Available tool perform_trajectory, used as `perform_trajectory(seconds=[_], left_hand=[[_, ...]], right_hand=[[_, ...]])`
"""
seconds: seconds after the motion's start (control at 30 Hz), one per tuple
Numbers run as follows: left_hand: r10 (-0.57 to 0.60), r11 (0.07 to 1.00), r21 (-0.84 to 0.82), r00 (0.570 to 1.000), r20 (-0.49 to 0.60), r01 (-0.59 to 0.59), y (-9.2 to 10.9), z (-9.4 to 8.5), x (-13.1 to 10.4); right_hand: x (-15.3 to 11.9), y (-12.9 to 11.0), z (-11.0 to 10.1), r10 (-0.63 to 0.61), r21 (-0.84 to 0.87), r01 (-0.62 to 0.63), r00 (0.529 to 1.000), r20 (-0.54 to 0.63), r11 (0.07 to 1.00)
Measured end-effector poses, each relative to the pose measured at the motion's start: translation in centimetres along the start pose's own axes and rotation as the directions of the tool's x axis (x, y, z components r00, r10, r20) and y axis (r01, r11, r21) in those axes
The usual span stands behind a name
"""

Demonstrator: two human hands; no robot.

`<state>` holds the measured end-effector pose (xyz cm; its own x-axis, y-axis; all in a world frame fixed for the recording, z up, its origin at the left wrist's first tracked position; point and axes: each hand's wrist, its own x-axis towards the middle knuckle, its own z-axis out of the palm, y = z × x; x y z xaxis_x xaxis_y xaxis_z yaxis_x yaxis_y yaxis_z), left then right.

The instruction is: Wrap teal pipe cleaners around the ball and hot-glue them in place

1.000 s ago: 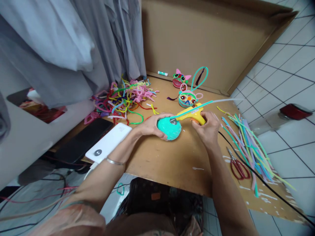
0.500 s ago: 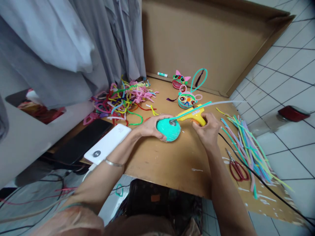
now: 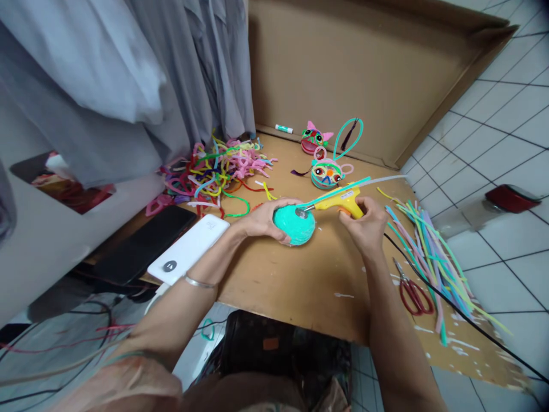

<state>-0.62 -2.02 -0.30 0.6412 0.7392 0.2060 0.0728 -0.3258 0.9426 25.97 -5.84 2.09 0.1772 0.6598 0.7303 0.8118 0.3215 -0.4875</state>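
My left hand [image 3: 262, 220] is wrapped round the left side of a turquoise ball [image 3: 295, 230] that looks wound with pipe cleaner. A small grey patch shows near the ball's top. From there a turquoise pipe cleaner [image 3: 343, 190] runs out to the upper right, over the glue gun. In my right hand [image 3: 366, 224] is a yellow hot glue gun [image 3: 341, 200], gripped by its handle, its metal nozzle at the grey patch. A pale glue stick [image 3: 388, 178] seems to stick out behind the gun.
Tangled pipe cleaners [image 3: 223, 171] lie at the back left, near a white power bank [image 3: 189, 249] and a black phone [image 3: 143, 246]. Two decorated animal-face balls [image 3: 326, 174] stand at the back. On the right are red-handled scissors [image 3: 415, 294], straight pipe cleaners [image 3: 437, 260] and a black cord [image 3: 450, 312].
The glue gun and my right hand have shifted slightly to the right. The glue stick's visible end has moved left. My left hand still holds the ball in nearly the same place.
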Motion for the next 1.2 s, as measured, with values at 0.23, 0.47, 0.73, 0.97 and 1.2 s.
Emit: perform_trajectory(seconds=[0.23,0.47,0.73,0.97,1.2], left_hand=[[-0.005,1.000,0.025,1.000,-0.008,0.005,0.2,0.0,-0.1],[0.004,1.000,0.013,1.000,0.004,-0.004,0.4,0.0,-0.1],[0.028,0.998,0.053,1.000,-0.002,-0.028,0.1,0.0,-0.1],[0.075,0.995,0.063,0.997,-0.020,-0.073,0.1,0.3,0.0],[0.100,0.990,0.103,0.995,-0.004,-0.099,0.4,0.5,-0.1]], right_hand=[[-0.4,2.1,1.5,0.246,-0.199,-0.273,0.958,-0.149,0.941],[-2.5,3.0,3.3,0.315,-0.355,-0.258,0.942,0.112,0.899],[-2.7,1.5,3.1,0.400,-0.591,-0.143,0.855,0.330,0.794],[-1.9,-1.9,2.1,0.169,-0.155,-0.129,0.945,0.281,0.979],[-0.3,-6.2,2.2,0.119,0.467,-0.393,0.849,0.514,0.792]])
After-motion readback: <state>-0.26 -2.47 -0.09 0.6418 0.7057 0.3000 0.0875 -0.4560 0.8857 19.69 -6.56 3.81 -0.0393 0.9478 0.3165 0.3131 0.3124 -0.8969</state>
